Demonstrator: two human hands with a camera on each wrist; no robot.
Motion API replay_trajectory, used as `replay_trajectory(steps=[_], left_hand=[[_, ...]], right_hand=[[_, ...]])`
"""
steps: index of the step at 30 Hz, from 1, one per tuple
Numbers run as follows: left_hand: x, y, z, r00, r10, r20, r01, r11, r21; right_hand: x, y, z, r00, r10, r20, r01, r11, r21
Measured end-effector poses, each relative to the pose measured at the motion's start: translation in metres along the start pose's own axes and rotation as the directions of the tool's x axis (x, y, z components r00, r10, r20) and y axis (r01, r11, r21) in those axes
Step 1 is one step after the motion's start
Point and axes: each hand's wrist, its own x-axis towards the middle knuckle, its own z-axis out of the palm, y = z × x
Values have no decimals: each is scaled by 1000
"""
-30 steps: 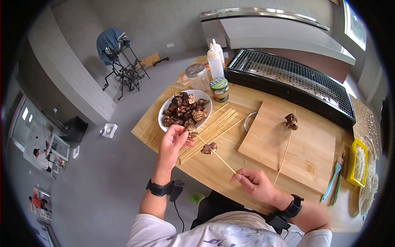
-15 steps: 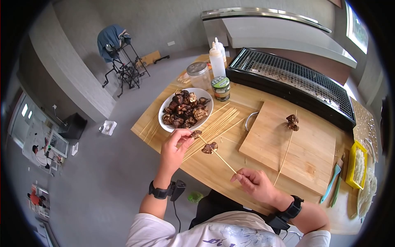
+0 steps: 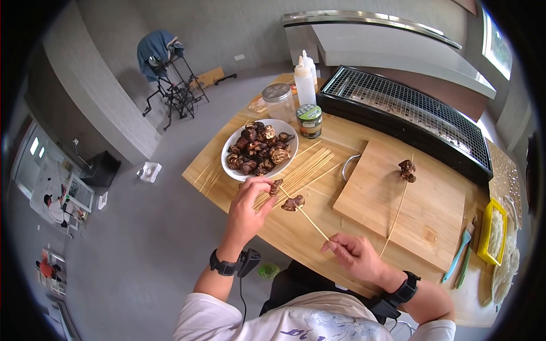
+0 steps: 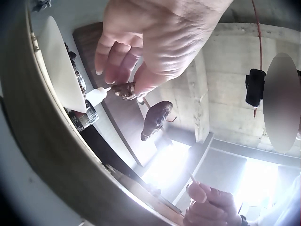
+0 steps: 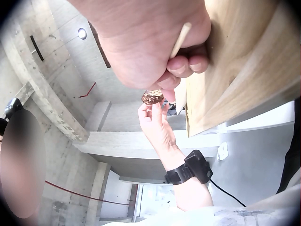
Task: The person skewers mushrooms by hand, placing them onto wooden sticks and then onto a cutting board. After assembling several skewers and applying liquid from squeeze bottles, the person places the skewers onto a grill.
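My left hand (image 3: 245, 211) pinches a small dark mushroom (image 3: 276, 187) at the tip of a wooden skewer (image 3: 313, 223). Farther down that skewer sits a second mushroom (image 3: 293, 203), also visible in the left wrist view (image 4: 156, 120). The skewer's lower part is gripped by my right hand (image 3: 358, 257), whose fingers curl round it; its blunt end sticks out in the right wrist view (image 5: 180, 40). Beyond my left hand stands a white bowl (image 3: 227, 171) of dark mushrooms (image 3: 257, 149). Loose skewers (image 3: 307, 170) lie beside the bowl.
A cutting board (image 3: 364, 193) carries another skewer with a mushroom (image 3: 407, 170). Behind are a black grill (image 3: 398, 108), a lidded jar (image 3: 278, 102), a green-labelled jar (image 3: 310, 120) and squeeze bottles (image 3: 304, 85). At right lie a blue brush (image 3: 456, 260) and a yellow tray (image 3: 484, 241).
My left hand moved from the bowl's edge slightly down and right, with the mushroom now nearer the other one along the skewer. My right hand has hardly moved.
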Motion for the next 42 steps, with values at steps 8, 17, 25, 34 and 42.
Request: replay_trajectory(steps=[8,17,25,34,42], left_hand=[[-6,1,2,991,91,99,-93,996,15],[-6,1,1,990,91,104,-91,996,-6],[22,-29,-19,980,-186,70,196,962,-188],[85,-67,-13,960,-38,277,-86,904,420],[94,-72,12,940,-121,319,-48,879,475]], right_hand=[[-1,3,0,1000,-18,10,18,999,46],[0,0,0,1000,-21,11,21,1000,9],[1,7,0,1000,18,-5,-17,993,116],[2,8,-2,1000,23,8,-24,995,96],[3,9,-1,1000,12,18,-13,998,64]])
